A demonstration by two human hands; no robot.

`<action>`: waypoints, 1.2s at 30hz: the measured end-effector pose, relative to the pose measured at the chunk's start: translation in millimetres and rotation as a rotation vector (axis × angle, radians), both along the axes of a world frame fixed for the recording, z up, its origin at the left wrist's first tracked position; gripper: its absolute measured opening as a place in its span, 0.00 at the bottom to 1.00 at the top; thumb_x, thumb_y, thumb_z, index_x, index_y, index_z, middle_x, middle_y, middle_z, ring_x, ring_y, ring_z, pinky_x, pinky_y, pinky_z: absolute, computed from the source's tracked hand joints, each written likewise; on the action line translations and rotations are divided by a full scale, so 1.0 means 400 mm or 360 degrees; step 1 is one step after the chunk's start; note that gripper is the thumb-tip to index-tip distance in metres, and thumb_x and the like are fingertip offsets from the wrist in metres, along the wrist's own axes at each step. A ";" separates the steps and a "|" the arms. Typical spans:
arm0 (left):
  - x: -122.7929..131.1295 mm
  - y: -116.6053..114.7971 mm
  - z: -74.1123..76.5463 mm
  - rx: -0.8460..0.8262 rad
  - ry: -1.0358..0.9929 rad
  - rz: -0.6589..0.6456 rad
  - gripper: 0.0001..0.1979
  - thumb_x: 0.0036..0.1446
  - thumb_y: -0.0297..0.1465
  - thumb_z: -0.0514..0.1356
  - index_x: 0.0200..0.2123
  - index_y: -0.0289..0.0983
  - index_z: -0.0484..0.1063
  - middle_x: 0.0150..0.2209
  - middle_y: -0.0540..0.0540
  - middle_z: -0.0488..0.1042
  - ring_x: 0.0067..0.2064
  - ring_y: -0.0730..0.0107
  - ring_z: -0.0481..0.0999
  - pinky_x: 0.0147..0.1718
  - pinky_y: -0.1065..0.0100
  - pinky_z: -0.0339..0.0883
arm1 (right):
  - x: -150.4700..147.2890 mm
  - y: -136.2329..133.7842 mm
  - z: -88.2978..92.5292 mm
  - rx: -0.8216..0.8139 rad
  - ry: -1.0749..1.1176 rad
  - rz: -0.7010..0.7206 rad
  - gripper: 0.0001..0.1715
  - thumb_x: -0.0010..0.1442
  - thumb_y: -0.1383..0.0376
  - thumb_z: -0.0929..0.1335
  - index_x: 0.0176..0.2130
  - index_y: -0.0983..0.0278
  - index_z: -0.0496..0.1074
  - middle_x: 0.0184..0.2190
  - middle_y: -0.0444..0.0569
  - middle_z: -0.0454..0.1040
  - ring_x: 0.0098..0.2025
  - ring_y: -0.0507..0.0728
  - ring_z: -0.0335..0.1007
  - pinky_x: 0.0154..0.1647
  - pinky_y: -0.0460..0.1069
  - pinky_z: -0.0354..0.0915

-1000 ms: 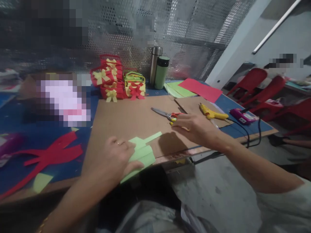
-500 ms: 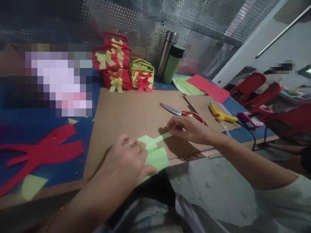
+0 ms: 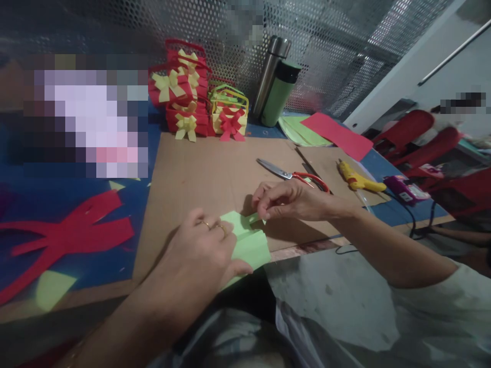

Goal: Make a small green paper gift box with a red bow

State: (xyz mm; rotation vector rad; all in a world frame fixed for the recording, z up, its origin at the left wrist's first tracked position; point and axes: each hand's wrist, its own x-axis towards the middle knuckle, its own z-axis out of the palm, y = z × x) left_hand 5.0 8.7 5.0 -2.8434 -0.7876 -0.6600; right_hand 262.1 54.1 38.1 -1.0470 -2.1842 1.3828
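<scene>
A light green paper piece (image 3: 249, 244) lies at the near edge of a brown cardboard sheet (image 3: 207, 174). My left hand (image 3: 199, 260) presses flat on the paper's left part, fingers spread, rings on two fingers. My right hand (image 3: 291, 200) pinches the paper's narrow green strip between thumb and fingers, folding it over toward the body of the piece. Red-handled scissors (image 3: 293, 175) lie just beyond my right hand.
Red and yellow paper baskets with bows (image 3: 195, 105) are stacked at the back, beside two flasks (image 3: 276, 84). A yellow glue gun (image 3: 358, 180) and a purple device (image 3: 404, 188) lie right. Red and green sheets (image 3: 326, 134), a red paper cutout (image 3: 65, 237) at left, red chairs (image 3: 422, 143).
My right hand came back from near the scissors to the green paper, took its strip and folded it inward. My left hand stayed pressing on the paper. The view shifted slightly.
</scene>
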 end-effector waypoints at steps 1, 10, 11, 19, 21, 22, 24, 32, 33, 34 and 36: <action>0.000 0.000 0.000 0.0000 -0.0006 -0.0004 0.18 0.65 0.44 0.62 0.31 0.37 0.78 0.32 0.45 0.81 0.34 0.62 0.75 0.43 0.57 0.59 | -0.008 -0.001 -0.004 -0.0028 0.0017 -0.0020 0.11 0.63 0.59 0.73 0.34 0.64 0.80 0.38 0.49 0.79 0.44 0.55 0.75 0.48 0.50 0.69; -0.001 0.000 -0.002 -0.0115 -0.0020 0.0013 0.19 0.66 0.45 0.61 0.33 0.35 0.78 0.34 0.44 0.82 0.37 0.61 0.76 0.46 0.56 0.59 | -0.042 0.012 -0.038 0.0107 -0.0139 -0.0147 0.08 0.61 0.61 0.72 0.36 0.64 0.77 0.33 0.45 0.79 0.35 0.52 0.73 0.37 0.46 0.67; -0.002 0.000 -0.003 -0.0118 -0.0027 0.0015 0.19 0.66 0.45 0.61 0.33 0.35 0.79 0.34 0.44 0.82 0.37 0.61 0.76 0.46 0.56 0.59 | -0.044 0.012 -0.037 0.0134 -0.0165 -0.0128 0.07 0.62 0.61 0.72 0.36 0.64 0.77 0.33 0.45 0.79 0.35 0.51 0.72 0.37 0.46 0.66; -0.005 -0.001 -0.005 -0.0133 -0.0019 0.0021 0.19 0.66 0.45 0.61 0.34 0.35 0.80 0.34 0.43 0.82 0.37 0.60 0.77 0.46 0.56 0.60 | -0.076 -0.007 -0.028 0.0299 -0.0327 -0.0131 0.06 0.62 0.69 0.68 0.33 0.63 0.75 0.33 0.44 0.78 0.35 0.51 0.71 0.38 0.46 0.63; -0.006 -0.001 -0.006 -0.0135 -0.0014 0.0026 0.20 0.66 0.45 0.61 0.34 0.34 0.80 0.33 0.43 0.81 0.37 0.60 0.77 0.46 0.56 0.60 | -0.077 -0.006 -0.028 0.0289 -0.0364 -0.0116 0.06 0.62 0.69 0.68 0.33 0.63 0.75 0.32 0.44 0.78 0.35 0.51 0.70 0.38 0.46 0.63; -0.006 -0.001 -0.006 -0.0133 -0.0014 0.0025 0.20 0.66 0.45 0.61 0.34 0.34 0.80 0.33 0.43 0.81 0.37 0.60 0.77 0.46 0.56 0.60 | -0.076 -0.004 -0.028 0.0280 -0.0382 -0.0107 0.06 0.63 0.68 0.68 0.33 0.63 0.75 0.32 0.44 0.78 0.34 0.51 0.70 0.38 0.46 0.62; -0.006 -0.001 -0.006 -0.0128 -0.0015 0.0018 0.20 0.66 0.45 0.60 0.34 0.34 0.80 0.34 0.43 0.81 0.37 0.60 0.77 0.46 0.56 0.60 | -0.075 -0.001 -0.026 0.0270 -0.0415 -0.0088 0.07 0.63 0.68 0.68 0.33 0.63 0.75 0.31 0.44 0.78 0.34 0.51 0.70 0.37 0.46 0.62; -0.006 -0.002 -0.002 -0.0164 0.0018 0.0027 0.19 0.67 0.44 0.59 0.36 0.34 0.80 0.34 0.43 0.81 0.37 0.60 0.76 0.45 0.55 0.61 | -0.087 -0.007 -0.021 0.0223 -0.0481 -0.0159 0.06 0.62 0.67 0.69 0.33 0.63 0.77 0.33 0.44 0.79 0.35 0.51 0.72 0.38 0.46 0.63; -0.006 -0.002 -0.002 -0.0160 0.0016 0.0027 0.19 0.67 0.44 0.59 0.35 0.34 0.80 0.34 0.43 0.81 0.36 0.60 0.76 0.45 0.56 0.61 | -0.088 -0.009 -0.023 0.0221 -0.0479 -0.0175 0.06 0.62 0.67 0.69 0.33 0.63 0.77 0.33 0.45 0.79 0.35 0.52 0.72 0.38 0.46 0.63; -0.006 -0.002 -0.001 -0.0158 0.0020 0.0026 0.19 0.67 0.44 0.59 0.34 0.35 0.79 0.34 0.43 0.81 0.36 0.60 0.76 0.45 0.56 0.61 | -0.089 -0.010 -0.025 0.0221 -0.0478 -0.0194 0.05 0.61 0.67 0.70 0.33 0.63 0.77 0.33 0.45 0.80 0.35 0.52 0.72 0.38 0.46 0.63; -0.005 -0.002 -0.001 -0.0150 0.0027 0.0026 0.19 0.67 0.45 0.59 0.33 0.36 0.79 0.33 0.43 0.81 0.37 0.60 0.76 0.45 0.56 0.61 | -0.089 -0.013 -0.027 0.0216 -0.0481 -0.0231 0.04 0.61 0.67 0.70 0.33 0.62 0.78 0.33 0.45 0.80 0.34 0.52 0.72 0.37 0.46 0.63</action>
